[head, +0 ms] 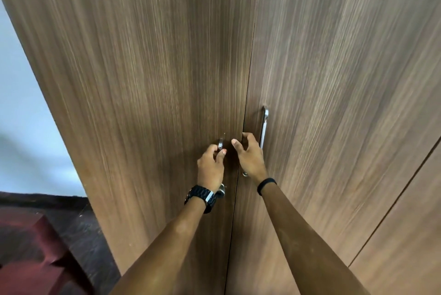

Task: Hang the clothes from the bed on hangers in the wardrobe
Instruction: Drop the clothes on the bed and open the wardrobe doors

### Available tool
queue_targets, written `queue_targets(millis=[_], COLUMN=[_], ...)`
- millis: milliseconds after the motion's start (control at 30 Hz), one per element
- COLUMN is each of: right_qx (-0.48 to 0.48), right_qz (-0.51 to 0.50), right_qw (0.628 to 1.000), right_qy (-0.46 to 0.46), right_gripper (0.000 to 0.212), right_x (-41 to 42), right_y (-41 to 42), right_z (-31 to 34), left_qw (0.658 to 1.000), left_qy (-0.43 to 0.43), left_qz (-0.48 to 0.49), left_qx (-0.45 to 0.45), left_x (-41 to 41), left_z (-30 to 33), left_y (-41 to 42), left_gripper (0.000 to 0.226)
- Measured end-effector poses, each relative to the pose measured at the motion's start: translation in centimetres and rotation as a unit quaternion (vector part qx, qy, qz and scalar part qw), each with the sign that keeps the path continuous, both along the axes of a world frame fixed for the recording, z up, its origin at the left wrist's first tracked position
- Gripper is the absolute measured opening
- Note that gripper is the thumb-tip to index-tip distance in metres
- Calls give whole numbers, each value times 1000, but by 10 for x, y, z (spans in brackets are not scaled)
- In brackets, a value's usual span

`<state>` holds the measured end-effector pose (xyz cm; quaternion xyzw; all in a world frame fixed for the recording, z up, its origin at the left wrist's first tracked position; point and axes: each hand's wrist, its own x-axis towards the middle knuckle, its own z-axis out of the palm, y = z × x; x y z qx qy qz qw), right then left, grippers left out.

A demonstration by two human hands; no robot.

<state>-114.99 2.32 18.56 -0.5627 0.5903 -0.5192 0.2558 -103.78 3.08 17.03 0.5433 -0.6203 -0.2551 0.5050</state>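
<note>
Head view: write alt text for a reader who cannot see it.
Two bare hands reach for the closed wooden wardrobe doors: the left hand grips the left door's metal handle, the right hand is spread open at the door seam beside the right handle. A dark red stool stands lower left.

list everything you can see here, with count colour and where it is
wardrobe doors: two, brown wood grain, shut, filling most of the view
door handles: two, silver metal bars, one on each side of the centre seam; the left one is mostly hidden
side panel: one, brown wood grain, lower right
wall: one, pale, far left
floor: dark, lower left
furniture piece: one, reddish brown, bottom left corner, blurred
watch: one, black strap, left wrist
band: one, black, right wrist
left hand: fingers curled round the left handle
right hand: fingers spread, reaching at the right handle
</note>
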Motion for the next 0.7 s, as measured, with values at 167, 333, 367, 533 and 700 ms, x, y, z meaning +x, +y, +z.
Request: queue_targets(millis=[167, 333, 367, 533, 700], right_qx=[-42, -85, -92, -134, -142], right_qz=[-8, 0, 1, -28, -6], right_qw=[999, 996, 996, 990, 989], right_qy=[4, -5, -9, -30, -35], right_gripper=[27, 14, 15, 20, 20], right_x=[17, 51, 62, 126, 186], right_y=[47, 110, 124, 195, 251], right_z=[0, -14, -17, -25, -29], left_qw=[1000, 999, 999, 998, 996], left_qy=[6, -7, -12, 13, 69], left_qz=[-25, 10, 21, 52, 54], left_qx=[1, -30, -38, -43, -27], left_x=[18, 54, 65, 120, 180], left_z=[-13, -15, -15, -16, -18], left_y=[30, 99, 114, 182, 233], left_gripper=[16, 18, 18, 16, 13])
